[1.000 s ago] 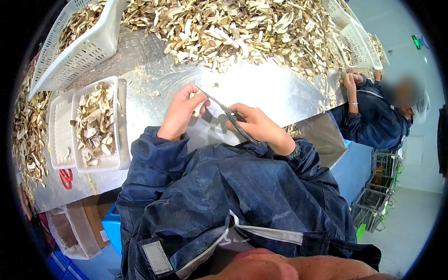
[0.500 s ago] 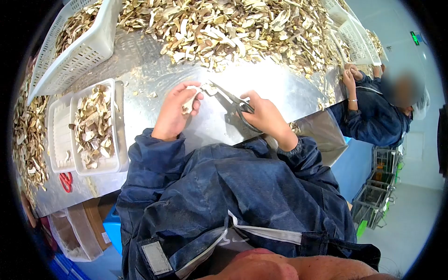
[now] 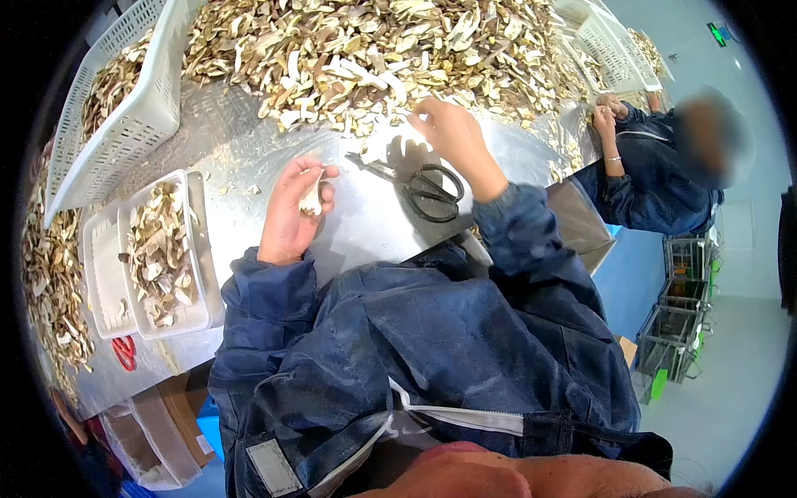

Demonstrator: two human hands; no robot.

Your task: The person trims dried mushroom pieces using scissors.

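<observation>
My left hand point(image 3: 295, 207) is closed around a pale dried mushroom slice point(image 3: 311, 197), held above the metal table. Black-handled scissors point(image 3: 432, 195) lie on the table between my hands, their blades pointing left. Beyond them my right hand point(image 3: 455, 143) hovers by the near edge of a big pile of dried mushroom slices point(image 3: 374, 58). Its fingers are bent and apart, and nothing shows between them.
At left stand a clear plastic tub point(image 3: 199, 274) of mushroom pieces and a white perforated basket point(image 3: 141, 137) of slices. Red-handled scissors point(image 3: 124, 353) lie by the tub. A co-worker point(image 3: 656, 183) works at the right, near another white basket point(image 3: 614, 54).
The scissors have left my right hand and now rest on the table. That hand has moved up toward the pile. My left hand still holds the slice, slightly lower and further left.
</observation>
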